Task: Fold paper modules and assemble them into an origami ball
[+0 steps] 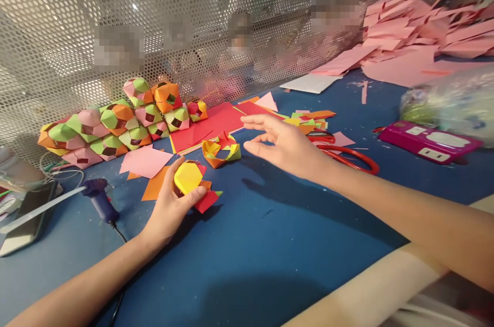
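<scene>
My left hand (173, 195) is closed around a folded paper piece (188, 177) with a yellow top and red and orange flaps, held just above the blue table. To the right, my right hand (280, 144) hovers with its fingers stretched out and nothing in them. Between the two hands lies a yellow and orange folded paper ring (221, 150) with a red point at its back. Behind it are red paper sheets (216, 123). Pink paper squares (144, 161) and an orange paper square (156, 184) lie left of the held piece.
Several multicoloured paper balls (116, 118) are stacked against the perforated metal screen (57, 18). A blue glue gun (101, 201) with a cord lies at left beside a phone (33, 219). Red-handled scissors (347, 157), a magenta box (430, 141) and pink paper strips (409, 28) are at right.
</scene>
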